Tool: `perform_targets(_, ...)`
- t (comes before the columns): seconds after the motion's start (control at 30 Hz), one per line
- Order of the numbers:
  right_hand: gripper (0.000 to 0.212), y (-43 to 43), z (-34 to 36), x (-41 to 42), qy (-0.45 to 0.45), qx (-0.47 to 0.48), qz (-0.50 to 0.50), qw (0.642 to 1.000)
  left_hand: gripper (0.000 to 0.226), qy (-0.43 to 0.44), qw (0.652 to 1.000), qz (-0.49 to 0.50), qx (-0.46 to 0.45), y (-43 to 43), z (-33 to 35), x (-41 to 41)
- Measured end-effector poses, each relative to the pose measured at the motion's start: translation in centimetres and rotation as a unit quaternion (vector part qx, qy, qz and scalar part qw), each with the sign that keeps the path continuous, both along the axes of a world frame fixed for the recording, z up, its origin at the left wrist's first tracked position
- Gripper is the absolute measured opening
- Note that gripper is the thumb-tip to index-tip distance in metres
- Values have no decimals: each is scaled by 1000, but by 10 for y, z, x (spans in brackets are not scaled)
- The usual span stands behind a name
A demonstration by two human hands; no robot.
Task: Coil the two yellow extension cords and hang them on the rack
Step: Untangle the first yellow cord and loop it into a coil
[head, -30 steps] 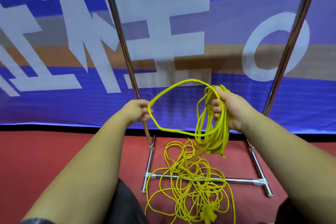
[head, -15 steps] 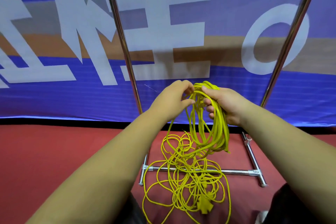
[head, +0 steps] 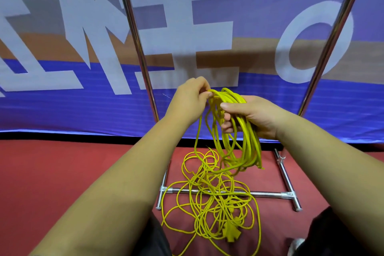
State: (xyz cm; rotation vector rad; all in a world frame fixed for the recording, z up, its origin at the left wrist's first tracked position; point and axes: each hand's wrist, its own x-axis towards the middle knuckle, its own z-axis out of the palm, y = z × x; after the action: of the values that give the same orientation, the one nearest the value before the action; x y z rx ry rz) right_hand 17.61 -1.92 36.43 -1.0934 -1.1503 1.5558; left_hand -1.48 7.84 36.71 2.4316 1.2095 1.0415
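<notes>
My right hand (head: 252, 116) grips a bundle of coiled yellow cord (head: 246, 143) whose loops hang down below the fist. At the top of that coil my left hand (head: 190, 100) pinches a strand of the same cord. From the coil a strand runs down to a loose tangle of yellow cord (head: 209, 199) on the red floor, with a yellow plug block (head: 230, 234) lying at its near edge. The tangle lies over the base bar of the metal rack (head: 268, 194). Whether the pile holds one cord or two is unclear.
The rack's two chrome uprights, the left upright (head: 135, 33) and the right upright (head: 330, 43), rise at the sides of my hands. A blue, orange and white banner (head: 62, 93) hangs right behind the rack. Red floor (head: 41, 172) stretches left. My dark-clothed knees sit at the bottom edge.
My left hand has swung in from the left with a wide loop of cord and laid it onto the coil in my right hand. Both hands now meet at the coil's top.
</notes>
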Motion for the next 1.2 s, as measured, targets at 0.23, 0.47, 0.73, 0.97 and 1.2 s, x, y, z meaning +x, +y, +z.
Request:
perform_targets(0.23,26,-6,4,5,-68,-4,-49,997,36,-92,964,-89,-232,7,-9,-6)
perform_targets(0.47,34,-14,10,11,-43,-30,31,998,99,-79,924,-203,-315,2,-17,-5)
perform_targets(0.73,36,-18,17,18,-58,-37,22,997,13,-113,935,-153,-299,-4,-19,14)
perform_targets(0.97,21,-23,26,22,-188,61,-46,979,15,-182,934,-115,-285,3,-6,19)
perform_targets(1.2,12,-16,31,9,-390,80,-72,914,33,-4,987,-71,-141,16,-1,6)
